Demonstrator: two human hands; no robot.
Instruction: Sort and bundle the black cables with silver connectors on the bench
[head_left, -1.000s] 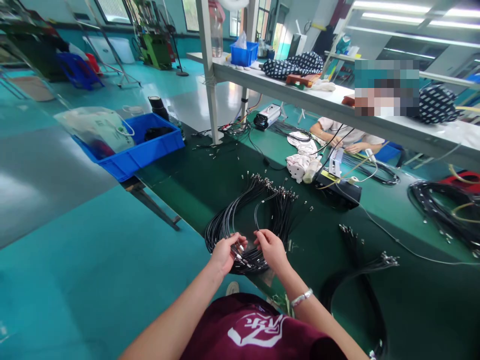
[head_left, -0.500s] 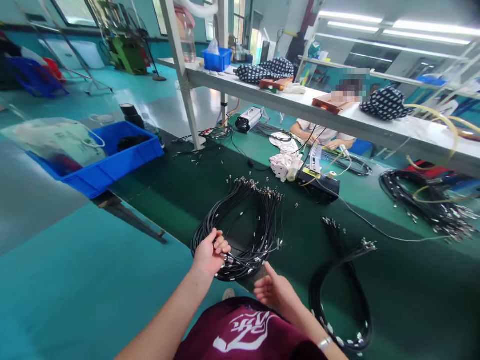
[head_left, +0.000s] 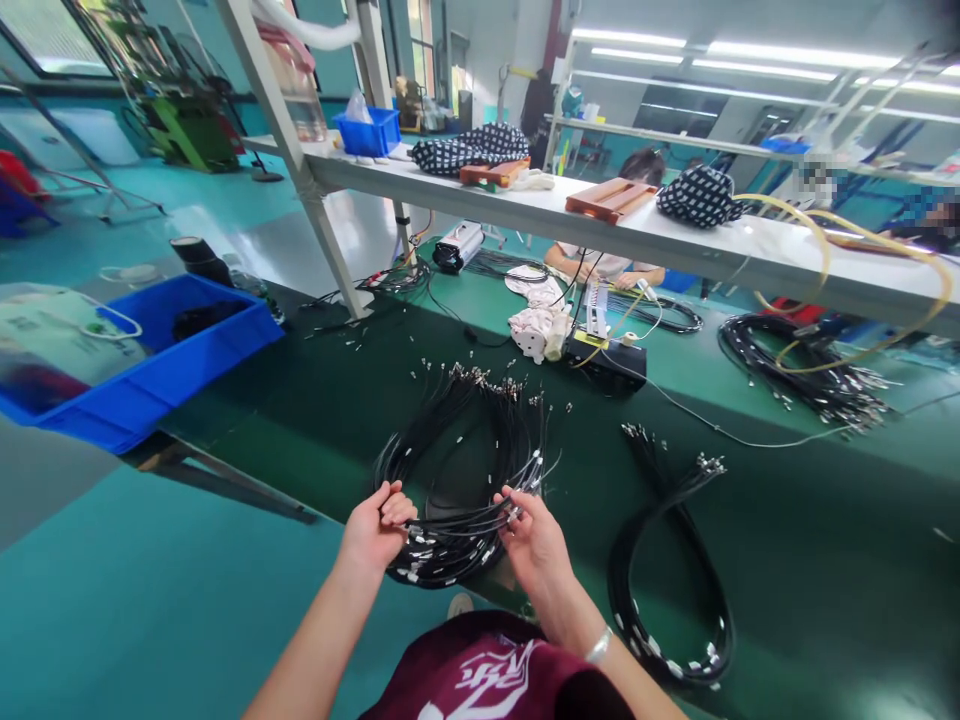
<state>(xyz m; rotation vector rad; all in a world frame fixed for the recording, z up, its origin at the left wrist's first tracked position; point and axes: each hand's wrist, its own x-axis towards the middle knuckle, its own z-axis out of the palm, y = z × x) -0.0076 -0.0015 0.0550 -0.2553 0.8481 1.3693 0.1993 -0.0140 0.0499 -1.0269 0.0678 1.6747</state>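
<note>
1. the green worktable [head_left: 787,560] is the widest thing. its near edge runs aslant from under the blue crate [head_left: 150,370] to the person's torso. the view has swung rightward over the last second, so more bare green top shows on the right.
2. the white shelf [head_left: 675,235] crosses overhead at the far side, carried on a slanted post at the left. it caps any high lift back there, while the room above the near half of the table is open.
3. the cable bundle [head_left: 457,450], a loop of thin black leads with metal ends, lies on the table with its near arc right at the near edge.
4. a second bundle [head_left: 667,570] lies near it on the right, not touching, with only a narrow strip of table between them.
5. the right hand [head_left: 534,540] was low by the torso and off the leads half a second ago. it is now back on the loop's right side, fingertips pinched on a few strands.
6. the left hand [head_left: 373,530] keeps to the loop's left side, fingers curled shut round strands, so both hands hold the one bundle again.
7. left of that hand there is only floor beyond the edge.
</note>
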